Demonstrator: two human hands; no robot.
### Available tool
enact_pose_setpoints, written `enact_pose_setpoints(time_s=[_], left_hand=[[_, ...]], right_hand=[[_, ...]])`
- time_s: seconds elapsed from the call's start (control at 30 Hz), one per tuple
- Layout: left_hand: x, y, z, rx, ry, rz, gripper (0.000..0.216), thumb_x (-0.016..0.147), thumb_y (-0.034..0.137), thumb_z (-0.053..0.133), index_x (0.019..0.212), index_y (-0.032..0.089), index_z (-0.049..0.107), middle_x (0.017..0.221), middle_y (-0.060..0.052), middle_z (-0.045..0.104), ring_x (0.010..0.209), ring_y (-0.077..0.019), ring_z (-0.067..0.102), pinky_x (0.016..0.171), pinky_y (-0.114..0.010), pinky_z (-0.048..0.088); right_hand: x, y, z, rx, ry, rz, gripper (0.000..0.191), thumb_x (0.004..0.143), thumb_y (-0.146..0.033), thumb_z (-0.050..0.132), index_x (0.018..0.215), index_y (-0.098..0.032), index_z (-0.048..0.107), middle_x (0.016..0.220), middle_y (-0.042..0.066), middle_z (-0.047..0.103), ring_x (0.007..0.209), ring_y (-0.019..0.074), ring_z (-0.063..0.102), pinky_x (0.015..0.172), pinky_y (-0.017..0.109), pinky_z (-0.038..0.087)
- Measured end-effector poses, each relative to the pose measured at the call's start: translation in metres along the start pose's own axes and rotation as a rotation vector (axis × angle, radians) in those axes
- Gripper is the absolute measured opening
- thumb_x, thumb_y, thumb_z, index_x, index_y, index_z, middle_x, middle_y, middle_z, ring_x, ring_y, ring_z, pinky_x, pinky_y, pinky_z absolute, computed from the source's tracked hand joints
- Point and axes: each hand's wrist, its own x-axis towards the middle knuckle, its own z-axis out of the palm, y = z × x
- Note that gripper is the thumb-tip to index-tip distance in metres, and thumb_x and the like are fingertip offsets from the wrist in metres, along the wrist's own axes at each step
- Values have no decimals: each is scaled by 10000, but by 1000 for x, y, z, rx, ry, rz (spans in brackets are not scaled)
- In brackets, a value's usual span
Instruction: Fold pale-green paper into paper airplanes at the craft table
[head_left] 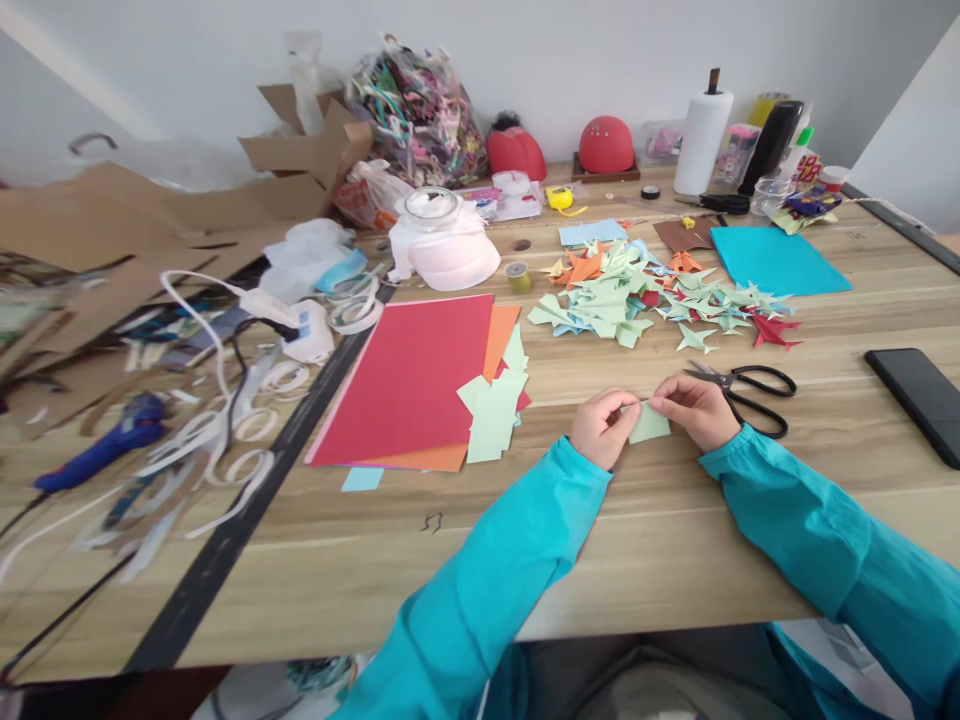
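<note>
Between my two hands is a small pale green piece of paper (pixel 649 426), its lower part showing below my fingers. My left hand (pixel 604 427) pinches its upper left corner. At the upper right corner, the thumb and fingers of my right hand (pixel 697 408) close on the same paper. Black-handled scissors (pixel 756 390) lie just right of my right hand, blades partly behind it. Beyond my hands spreads a pile of folded paper shapes (pixel 611 295), mostly pale green with some orange, red and blue. Pale green paper pieces (pixel 496 418) rest to the left.
Red paper sheets (pixel 420 385) lie left of my hands, a turquoise sheet (pixel 780 260) at the back right. A phone (pixel 919 400) is at the right edge. Farther left are a blue glue gun (pixel 112 440), cables and a power strip (pixel 307 330). A white bottle (pixel 703 142) stands behind.
</note>
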Motion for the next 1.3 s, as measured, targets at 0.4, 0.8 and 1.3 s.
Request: enact_pose_setpoints(time_s=[0.4, 0.8, 1.3], left_hand=[[-1, 2, 1, 19, -7, 21, 209, 785, 300, 526, 631, 162, 557, 600, -5, 531, 553, -105, 435, 521, -238, 343], [1, -4, -2, -119, 30, -153, 260, 742, 380, 565, 610, 160, 518, 541, 22, 488, 506, -89, 426, 485, -222, 356], [1, 0, -1, -109, 33, -60, 159, 742, 308, 582, 697, 157, 594, 691, -21, 571, 615, -114, 503, 541, -228, 389]], right_hand=[[-2, 0, 2, 26, -15, -17, 384, 506, -465, 784, 500, -185, 521, 484, -30, 487, 455, 87, 420, 400, 230, 334], [3, 12, -4, 88, 90, 29, 285, 616, -424, 731, 618, -169, 601, 519, -25, 540, 442, 73, 427, 391, 208, 325], [-4, 8, 2, -76, -109, -49, 266, 642, -438, 705, 661, -179, 646, 601, 9, 602, 571, 131, 523, 550, 277, 436]])
